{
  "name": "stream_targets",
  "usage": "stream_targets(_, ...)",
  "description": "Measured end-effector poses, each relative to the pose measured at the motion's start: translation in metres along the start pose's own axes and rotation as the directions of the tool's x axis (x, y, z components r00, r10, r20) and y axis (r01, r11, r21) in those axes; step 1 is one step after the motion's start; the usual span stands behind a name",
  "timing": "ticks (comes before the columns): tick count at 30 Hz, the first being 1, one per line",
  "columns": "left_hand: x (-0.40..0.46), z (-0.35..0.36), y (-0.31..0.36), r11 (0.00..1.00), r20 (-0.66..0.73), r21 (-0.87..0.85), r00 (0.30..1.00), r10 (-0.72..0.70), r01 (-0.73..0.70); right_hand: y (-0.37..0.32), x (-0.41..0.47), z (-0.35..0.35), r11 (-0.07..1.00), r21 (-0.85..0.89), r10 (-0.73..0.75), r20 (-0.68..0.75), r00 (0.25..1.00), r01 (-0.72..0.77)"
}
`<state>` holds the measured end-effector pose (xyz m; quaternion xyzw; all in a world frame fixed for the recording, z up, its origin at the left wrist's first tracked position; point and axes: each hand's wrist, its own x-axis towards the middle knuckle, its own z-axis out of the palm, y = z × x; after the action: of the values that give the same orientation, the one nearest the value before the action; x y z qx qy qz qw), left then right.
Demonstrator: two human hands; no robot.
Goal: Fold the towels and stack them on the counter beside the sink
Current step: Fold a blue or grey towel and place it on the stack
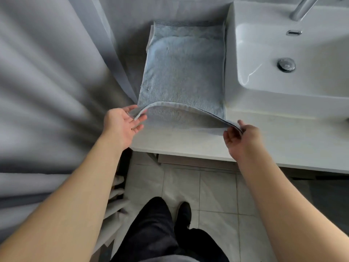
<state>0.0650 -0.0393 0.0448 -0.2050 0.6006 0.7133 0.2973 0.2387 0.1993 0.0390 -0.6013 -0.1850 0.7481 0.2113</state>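
A light blue towel [183,67] lies flat on the white counter [273,140], just left of the sink [294,59]. Its near edge is lifted off the counter in an arch. My left hand [124,123] pinches the near left corner between thumb and fingers. My right hand [241,137] pinches the near right corner, fingers curled round the hem. The towel's far edge with its ribbed band lies against the back wall. A thin white edge of another cloth shows under its left side.
A grey curtain [47,87] hangs along the left, close to the towel. The faucet [304,8] rises at the top right and the drain [286,64] sits in the basin. Below the counter's front edge are floor tiles [217,197] and my legs.
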Motion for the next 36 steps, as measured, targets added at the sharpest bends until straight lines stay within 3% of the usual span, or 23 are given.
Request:
stream_targets(3,0.012,0.015,0.019,0.966,0.040,0.221,0.991,0.126,-0.131,-0.014,0.005,0.033,0.995,-0.035,-0.092,0.037,0.995,0.093)
stream_targets(5,0.026,0.025,0.031,0.906,0.024,0.368,0.976,0.215,-0.208,-0.017,0.012,0.057,0.930,-0.247,-0.249,0.124,0.960,0.273)
stream_targets(7,0.050,0.033,0.042,0.867,0.036,0.429,0.963,0.265,-0.255,-0.021,0.024,0.079,0.710,-0.518,-0.407,0.251,0.878,0.477)
stream_targets(10,0.093,0.046,0.063,0.803,0.030,0.519,0.945,0.327,-0.294,-0.042,0.046,0.109,0.147,-0.774,-0.553,0.452,0.700,0.616)
stream_targets(11,0.107,0.051,0.071,0.787,0.009,0.532,0.932,0.362,-0.311,-0.052,0.053,0.120,-0.009,-0.793,-0.558,0.509,0.655,0.609)
stream_targets(13,0.134,0.057,0.086,0.757,-0.053,0.560,0.898,0.436,-0.335,-0.072,0.067,0.146,-0.219,-0.799,-0.587,0.566,0.579,0.559)
stream_targets(17,0.176,0.082,0.111,0.716,-0.018,0.618,0.904,0.427,-0.326,-0.112,0.099,0.194,-0.455,-0.782,-0.644,0.619,0.448,0.426)
stream_targets(23,0.227,0.130,0.132,0.835,-0.003,0.459,0.939,0.343,-0.303,-0.160,0.143,0.240,-0.766,-0.591,-0.487,0.791,0.371,0.253)
stream_targets(26,0.255,0.150,0.143,0.852,-0.024,0.434,0.942,0.336,-0.293,-0.180,0.162,0.268,-0.929,-0.351,-0.281,0.877,0.389,0.121)
stream_targets(32,0.316,0.184,0.162,0.866,-0.046,0.436,0.954,0.295,-0.246,-0.208,0.202,0.333,-0.989,-0.137,-0.151,0.883,0.444,-0.063)
stream_targets(34,0.335,0.194,0.166,0.859,-0.051,0.457,0.957,0.285,-0.231,-0.205,0.216,0.355,-0.990,-0.021,-0.090,0.862,0.499,-0.142)
stream_targets(36,0.353,0.202,0.169,0.840,-0.055,0.498,0.959,0.280,-0.217,-0.198,0.229,0.374,-0.971,0.072,-0.082,0.795,0.600,-0.228)
